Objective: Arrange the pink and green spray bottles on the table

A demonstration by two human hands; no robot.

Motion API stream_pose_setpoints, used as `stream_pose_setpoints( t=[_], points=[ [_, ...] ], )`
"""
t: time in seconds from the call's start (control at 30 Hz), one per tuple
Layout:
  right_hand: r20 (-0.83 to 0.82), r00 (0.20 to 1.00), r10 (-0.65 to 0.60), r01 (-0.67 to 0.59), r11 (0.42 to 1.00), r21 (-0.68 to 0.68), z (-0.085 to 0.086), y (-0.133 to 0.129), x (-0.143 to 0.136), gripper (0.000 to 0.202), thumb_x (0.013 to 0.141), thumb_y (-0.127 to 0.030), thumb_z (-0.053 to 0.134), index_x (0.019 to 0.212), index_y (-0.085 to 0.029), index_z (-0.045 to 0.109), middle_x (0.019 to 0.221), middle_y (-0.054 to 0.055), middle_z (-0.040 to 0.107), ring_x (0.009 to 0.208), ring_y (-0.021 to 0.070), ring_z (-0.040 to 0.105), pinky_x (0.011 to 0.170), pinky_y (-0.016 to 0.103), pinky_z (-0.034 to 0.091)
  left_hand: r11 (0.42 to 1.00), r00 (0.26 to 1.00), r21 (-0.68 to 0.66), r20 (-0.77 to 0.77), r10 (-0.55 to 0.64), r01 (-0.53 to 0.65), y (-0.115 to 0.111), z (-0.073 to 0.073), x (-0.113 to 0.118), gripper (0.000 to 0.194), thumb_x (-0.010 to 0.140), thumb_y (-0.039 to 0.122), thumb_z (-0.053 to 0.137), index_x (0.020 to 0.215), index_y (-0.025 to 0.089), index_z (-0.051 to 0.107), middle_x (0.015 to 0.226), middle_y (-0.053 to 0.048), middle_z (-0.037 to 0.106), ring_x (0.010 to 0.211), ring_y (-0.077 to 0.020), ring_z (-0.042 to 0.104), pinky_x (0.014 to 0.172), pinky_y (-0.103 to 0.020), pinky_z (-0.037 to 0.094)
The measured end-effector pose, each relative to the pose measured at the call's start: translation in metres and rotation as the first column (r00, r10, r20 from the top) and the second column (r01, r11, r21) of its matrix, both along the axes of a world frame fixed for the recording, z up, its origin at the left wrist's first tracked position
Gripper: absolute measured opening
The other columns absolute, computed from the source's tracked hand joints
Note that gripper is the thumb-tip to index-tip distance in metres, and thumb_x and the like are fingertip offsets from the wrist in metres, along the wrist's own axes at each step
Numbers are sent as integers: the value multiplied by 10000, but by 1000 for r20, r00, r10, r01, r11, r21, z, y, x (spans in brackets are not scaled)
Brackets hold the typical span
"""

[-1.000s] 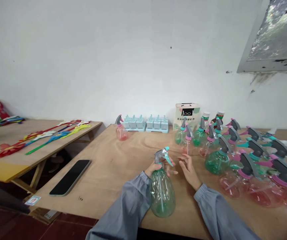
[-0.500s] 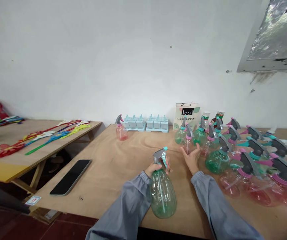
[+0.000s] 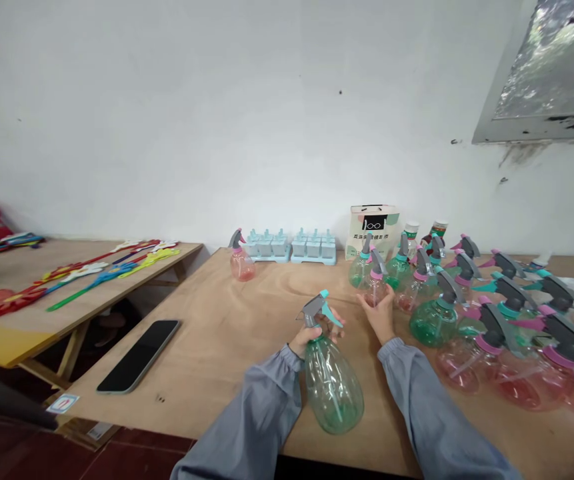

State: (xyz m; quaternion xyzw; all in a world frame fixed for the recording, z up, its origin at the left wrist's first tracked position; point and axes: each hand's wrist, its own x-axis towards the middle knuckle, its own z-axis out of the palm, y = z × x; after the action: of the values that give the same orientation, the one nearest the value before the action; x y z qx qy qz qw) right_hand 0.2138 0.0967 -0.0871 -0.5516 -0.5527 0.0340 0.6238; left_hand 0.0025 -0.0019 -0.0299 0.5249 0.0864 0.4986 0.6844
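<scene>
My left hand [image 3: 311,339] is closed around the neck of a clear green spray bottle [image 3: 334,390] with a grey head and turquoise trigger. That bottle leans, its base toward the lower right, with a little green showing at the bottom. My right hand [image 3: 381,319] reaches to a small pink spray bottle [image 3: 375,288], its thumb and fingers on either side of the lower body. Right behind this one stands a green spray bottle [image 3: 358,271]. A larger green spray bottle [image 3: 433,325] is to the right of my right hand.
Several pink and green spray bottles crowd the right side of the wooden table [image 3: 217,333]. A black phone [image 3: 139,355] lies at the left. Near the wall stand a lone pink spray bottle [image 3: 243,265], light blue popsicle molds [image 3: 314,248] and a paper bag [image 3: 373,233].
The green bottle in my left hand has tilted, its head moving left and its base right. My right hand has closed in around the small pink bottle.
</scene>
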Motion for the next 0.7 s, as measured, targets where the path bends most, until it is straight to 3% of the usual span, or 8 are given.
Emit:
stream_pose_setpoints(
  t=[0.13, 0.33, 0.43, 0.5, 0.6, 0.7],
  points=[
    [9, 1000, 1, -1, 1000, 0, 0, -2, 0, 1020, 711, -712, 633, 1396, -43, 281, 1363, 309, 439, 1281, 356, 458, 1026, 494, 407, 999, 999, 26, 15, -29, 28, 3, -3, 3, 588, 570, 570, 742, 993, 175, 639, 942, -73, 697, 542, -84, 514, 824, -415, 520],
    [-2, 1000, 2, -2, 1000, 21, -2, -1, 0, 1023, 689, -730, 643, 1381, -58, 306, 1351, 294, 447, 1258, 353, 471, 1021, 493, 411, 994, 994, 23, -8, 111, -111, 5, -2, -4, 452, 567, 552, 773, 738, 159, 631, 648, -11, 625, 484, -99, 519, 723, -349, 534],
    [3, 1000, 23, -23, 999, 34, -5, 1, 2, 1028, 686, -714, 664, 1385, -55, 300, 1333, 289, 465, 1239, 348, 489, 1015, 489, 418, 983, 983, 40, -23, 179, -179, 3, 11, -13, 512, 580, 560, 781, 885, 163, 676, 795, -54, 706, 532, -115, 570, 746, -371, 541],
    [6, 1000, 30, -30, 998, 47, -7, 1, 3, 1024, 686, -705, 674, 1384, -54, 303, 1323, 286, 473, 1232, 348, 493, 1014, 491, 419, 953, 953, 80, -48, 298, -293, 3, 23, -27, 552, 635, 521, 778, 1060, 185, 672, 973, -92, 732, 622, -142, 631, 758, -366, 540],
    [16, 1000, 24, -25, 998, 60, -9, 1, 4, 1008, 684, -692, 689, 1379, -65, 315, 1315, 276, 476, 1225, 349, 492, 1011, 497, 419, 814, 803, 155, -142, 579, -560, 5, 42, -67, 566, 695, 473, 768, 1173, 196, 644, 1156, -116, 704, 781, -198, 693, 787, -360, 545],
    [25, 999, 26, -28, 997, 72, -10, 2, 5, 989, 692, -679, 694, 1380, -80, 313, 1319, 265, 470, 1228, 345, 485, 1007, 497, 422, 577, 517, 231, -275, 811, -783, 11, 55, -126, 510, 711, 483, 757, 1095, 157, 676, 1130, -118, 716, 935, -264, 698, 861, -392, 551]
  ],
)
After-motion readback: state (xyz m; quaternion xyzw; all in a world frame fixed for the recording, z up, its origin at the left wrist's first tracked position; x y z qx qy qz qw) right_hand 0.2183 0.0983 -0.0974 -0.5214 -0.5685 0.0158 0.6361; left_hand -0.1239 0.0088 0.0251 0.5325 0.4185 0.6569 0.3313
